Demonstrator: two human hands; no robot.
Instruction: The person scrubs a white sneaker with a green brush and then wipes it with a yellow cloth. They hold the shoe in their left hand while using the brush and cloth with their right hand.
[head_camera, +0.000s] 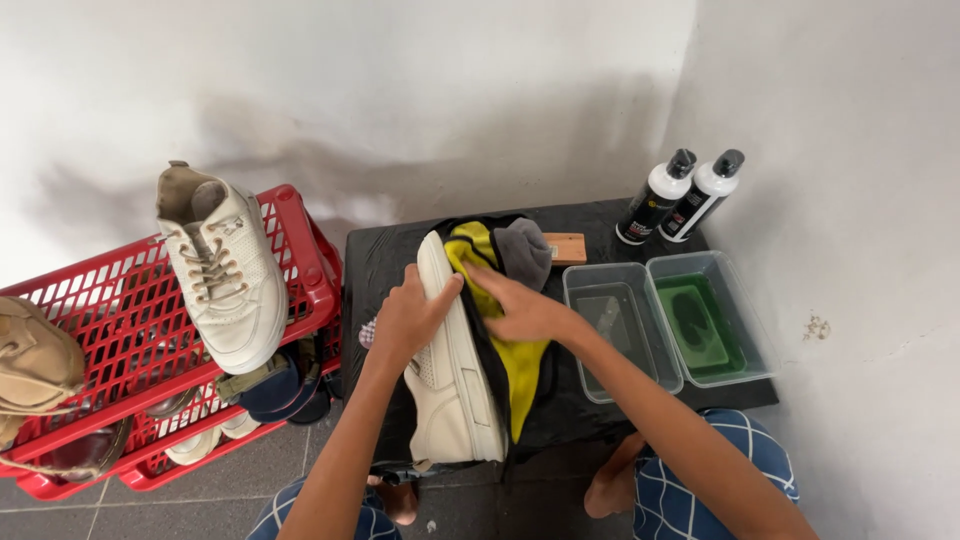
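Head view: left hand (408, 322) wraps the side of a white sneaker (455, 385), fingers curled over its upper edge, w/ the shoe on its side, sole facing right, on the black worktop (385, 262). Right hand (520, 310) lies flat, fingers together and stretched out, pressing a yellow microfibre cloth (510, 365) just beside the sole. Grey cloth (525, 250) behind it. Right of hands: two clear tubs (622, 335), one w/ green liquid (700, 325). Two bottles (680, 195) at the wall. Second sneaker (225, 270) on red crate (120, 330), well apart.
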